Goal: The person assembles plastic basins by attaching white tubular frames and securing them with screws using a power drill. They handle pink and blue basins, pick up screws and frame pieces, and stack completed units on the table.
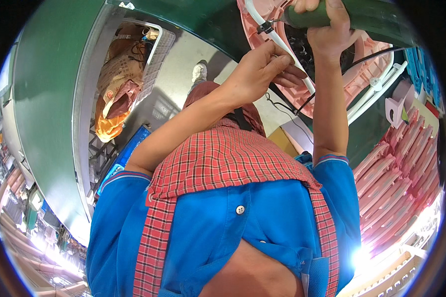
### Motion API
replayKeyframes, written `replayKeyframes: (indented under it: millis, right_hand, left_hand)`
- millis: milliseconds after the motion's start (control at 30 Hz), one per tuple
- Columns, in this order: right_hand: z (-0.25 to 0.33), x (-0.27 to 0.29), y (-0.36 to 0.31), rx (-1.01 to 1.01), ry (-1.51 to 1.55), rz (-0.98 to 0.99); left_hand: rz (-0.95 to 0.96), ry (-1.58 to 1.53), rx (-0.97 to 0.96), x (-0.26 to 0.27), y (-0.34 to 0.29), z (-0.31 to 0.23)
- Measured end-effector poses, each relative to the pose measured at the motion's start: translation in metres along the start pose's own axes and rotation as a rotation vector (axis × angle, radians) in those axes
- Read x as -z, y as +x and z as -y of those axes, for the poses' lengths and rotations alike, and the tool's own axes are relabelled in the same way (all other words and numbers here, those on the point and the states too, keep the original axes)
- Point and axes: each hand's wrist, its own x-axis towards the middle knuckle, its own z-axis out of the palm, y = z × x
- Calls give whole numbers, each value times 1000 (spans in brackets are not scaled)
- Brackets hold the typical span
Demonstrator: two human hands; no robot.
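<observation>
My right hand (329, 29) is wrapped round a dark green, cylindrical electric screwdriver (302, 17) at the upper right. Its thin tip points left, close to a black clip (265, 27) on a white tube (252, 11). The tube runs across a pink plastic frame (366, 59) with dark parts in its middle. Just below the clip, my left hand (270, 69) lies over the tube, thumb pressed to the forefinger and the other fingers bent. What those fingertips hold, if anything, is hidden. Black cable (376, 54) crosses the frame on the right.
Pink plastic parts (401, 173) are stacked at the right, with blue parts (418, 74) above them. A white basket (158, 49) with bags stands left of my arm. A green work surface (54, 99) lies far left. Thin black wires (282, 105) hang below my left hand.
</observation>
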Motion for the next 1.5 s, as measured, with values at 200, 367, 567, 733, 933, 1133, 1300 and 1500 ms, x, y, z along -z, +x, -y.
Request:
replayKeyframes:
  millis: [200, 367, 567, 733, 933, 1133, 1300, 1500]
  right_hand:
    - [0, -25, 0, -140, -158, -9]
    - [-17, -21, -6, -149, 104, -78]
    - [9, -26, 7, -135, -210, -113]
    - [47, -22, 10, 144, 49, -65]
    - [74, -12, -19, 96, 95, 40]
    - [81, -18, -26, 63, 19, -18]
    - [19, -8, -15, 12, 106, 40]
    - [2, -2, -14, -100, 122, 30]
  left_hand:
    - [-184, -80, 87, 10, 12, -7]
    - [-223, -291, 75, 28, 14, 3]
    - [-406, -542, 79, 26, 9, 4]
    - [-462, -587, 16, 25, 15, 10]
    - [-88, -882, 201, 25, 22, 21]
    - [-188, -679, 137, 18, 23, 16]
    - [-171, -43, 159, 6, 1, 11]
    - [-610, 835, -209, 60, 18, 24]
